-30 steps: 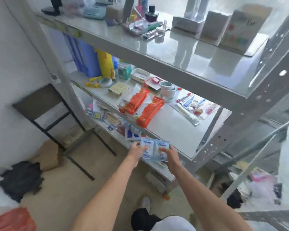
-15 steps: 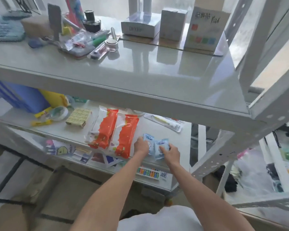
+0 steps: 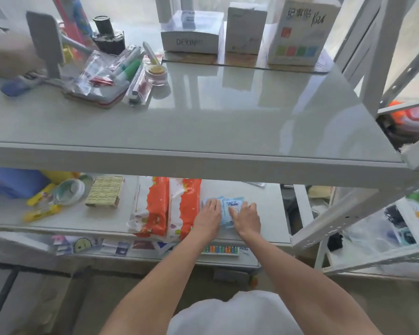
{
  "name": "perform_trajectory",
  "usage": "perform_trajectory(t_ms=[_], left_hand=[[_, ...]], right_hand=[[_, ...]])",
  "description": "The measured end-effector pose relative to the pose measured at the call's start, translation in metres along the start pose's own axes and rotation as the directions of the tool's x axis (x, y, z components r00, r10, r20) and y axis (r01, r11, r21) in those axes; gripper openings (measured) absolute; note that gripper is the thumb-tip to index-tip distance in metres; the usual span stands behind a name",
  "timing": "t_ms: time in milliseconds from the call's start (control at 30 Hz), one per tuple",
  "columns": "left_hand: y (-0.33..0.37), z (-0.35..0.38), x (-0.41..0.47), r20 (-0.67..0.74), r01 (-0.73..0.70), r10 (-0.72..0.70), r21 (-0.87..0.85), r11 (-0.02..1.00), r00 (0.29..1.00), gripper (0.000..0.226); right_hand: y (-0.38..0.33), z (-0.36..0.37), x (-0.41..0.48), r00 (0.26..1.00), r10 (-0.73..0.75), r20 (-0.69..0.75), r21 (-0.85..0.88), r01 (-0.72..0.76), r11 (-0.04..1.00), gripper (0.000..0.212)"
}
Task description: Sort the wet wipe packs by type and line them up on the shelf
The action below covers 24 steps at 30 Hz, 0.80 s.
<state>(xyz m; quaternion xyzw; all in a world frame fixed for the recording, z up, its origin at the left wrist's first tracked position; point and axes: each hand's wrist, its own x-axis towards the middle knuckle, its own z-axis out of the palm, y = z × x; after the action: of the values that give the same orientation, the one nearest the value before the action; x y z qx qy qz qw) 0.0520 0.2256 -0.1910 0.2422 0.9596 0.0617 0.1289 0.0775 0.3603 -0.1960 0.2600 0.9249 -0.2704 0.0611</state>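
Two orange-and-white wet wipe packs (image 3: 155,209) (image 3: 185,209) lie side by side on the middle shelf (image 3: 266,213), their near ends at its front edge. Right of them lie two small light-blue wipe packs. My left hand (image 3: 207,217) rests flat on the left blue pack (image 3: 205,201) and covers most of it. The fingers of my right hand (image 3: 246,217) press on the right blue pack (image 3: 232,205). Both blue packs lie on the shelf surface, touching each other.
The upper shelf (image 3: 203,122) overhangs the back of the middle shelf and carries pens, an ink bottle (image 3: 107,37) and white boxes (image 3: 246,27). A yellow box (image 3: 104,191), a tape roll (image 3: 69,189) and yellow clips (image 3: 40,211) lie left of the packs. A white upright (image 3: 344,209) slants at the right.
My hands carried the two blue packs from in front of the shelf onto it and laid them down beside the orange packs. The view swung to face the shelves head-on.
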Motion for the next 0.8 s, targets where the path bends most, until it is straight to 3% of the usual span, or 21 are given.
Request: perform_trajectory(t_ms=[167, 467, 600, 800], left_hand=[[-0.013, -0.005, 0.009, -0.016, -0.04, 0.039, -0.073, 0.997, 0.999, 0.038], [-0.005, -0.02, -0.01, 0.031, -0.149, 0.147, 0.067, 0.987, 0.989, 0.058], [0.008, -0.024, -0.032, -0.029, -0.191, 0.189, -0.088, 0.978, 0.982, 0.059], [0.056, -0.005, -0.056, -0.021, -0.345, 0.349, -0.214, 0.914, 0.937, 0.035]], right_hand=[[-0.008, -0.001, 0.0, 0.998, 0.033, 0.048, 0.041, -0.035, 0.999, 0.048], [-0.012, -0.002, -0.016, 0.998, 0.037, 0.06, 0.062, -0.041, 0.997, 0.038], [-0.006, -0.001, -0.037, 0.989, 0.064, -0.13, 0.003, -0.064, 0.998, 0.031], [0.054, -0.009, -0.089, 0.966, 0.193, -0.174, 0.142, -0.17, 0.975, 0.04]])
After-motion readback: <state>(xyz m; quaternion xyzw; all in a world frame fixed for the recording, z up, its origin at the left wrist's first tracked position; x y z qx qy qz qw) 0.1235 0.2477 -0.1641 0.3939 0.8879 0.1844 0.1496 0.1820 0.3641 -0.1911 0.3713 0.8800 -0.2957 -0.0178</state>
